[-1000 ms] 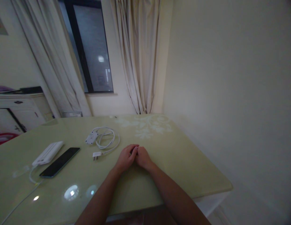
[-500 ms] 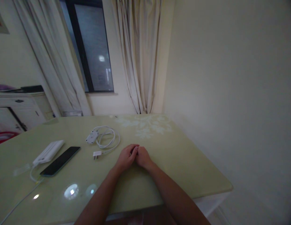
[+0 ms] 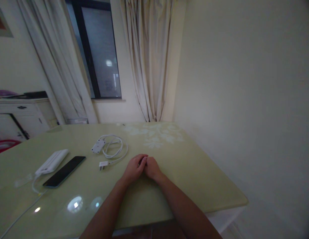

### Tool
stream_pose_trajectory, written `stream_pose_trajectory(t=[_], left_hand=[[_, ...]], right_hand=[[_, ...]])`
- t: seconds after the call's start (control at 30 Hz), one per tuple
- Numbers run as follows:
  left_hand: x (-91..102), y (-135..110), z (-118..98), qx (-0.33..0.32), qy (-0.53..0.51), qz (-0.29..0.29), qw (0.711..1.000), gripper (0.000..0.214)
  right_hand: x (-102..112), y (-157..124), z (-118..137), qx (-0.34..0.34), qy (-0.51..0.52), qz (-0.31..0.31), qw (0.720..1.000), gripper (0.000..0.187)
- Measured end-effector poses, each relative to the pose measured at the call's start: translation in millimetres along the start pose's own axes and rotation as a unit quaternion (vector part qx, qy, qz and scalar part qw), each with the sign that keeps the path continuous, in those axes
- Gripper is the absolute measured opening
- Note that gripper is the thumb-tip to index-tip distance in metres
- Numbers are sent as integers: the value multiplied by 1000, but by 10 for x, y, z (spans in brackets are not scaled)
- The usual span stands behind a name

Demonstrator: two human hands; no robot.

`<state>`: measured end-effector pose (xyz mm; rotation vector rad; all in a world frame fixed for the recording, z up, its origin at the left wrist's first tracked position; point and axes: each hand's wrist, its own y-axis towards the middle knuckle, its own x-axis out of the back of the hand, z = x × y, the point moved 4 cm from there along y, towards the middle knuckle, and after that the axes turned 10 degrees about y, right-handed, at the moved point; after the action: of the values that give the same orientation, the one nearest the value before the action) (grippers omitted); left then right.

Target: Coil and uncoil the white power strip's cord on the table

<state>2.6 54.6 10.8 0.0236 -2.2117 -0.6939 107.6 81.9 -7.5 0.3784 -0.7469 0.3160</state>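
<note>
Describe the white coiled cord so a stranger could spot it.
Find the glossy pale-green table. Left of the person's bare left hand lies the white coiled cord; its white pronged plug sets it apart from the black rectangular phone.

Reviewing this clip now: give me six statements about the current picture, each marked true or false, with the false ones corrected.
1. The left hand touches the right hand. True.
2. A dark phone lies on the table beside a white slab. True.
3. The white plug lies to the left of both hands. True.
4. The phone is nearer the hands than the white plug. False: the white plug is nearer.
5. The left hand grips the white plug. False: they are apart.
6. The phone's screen is brightly lit. False: it is dark.
</note>
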Motion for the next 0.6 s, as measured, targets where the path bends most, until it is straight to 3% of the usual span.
stream_pose_trajectory(t=[0.6], left_hand=[[-9, 1, 10, 0, 3, 10, 1000, 41]], right_hand=[[-38, 17, -56, 9, -5, -4, 1000, 28]])
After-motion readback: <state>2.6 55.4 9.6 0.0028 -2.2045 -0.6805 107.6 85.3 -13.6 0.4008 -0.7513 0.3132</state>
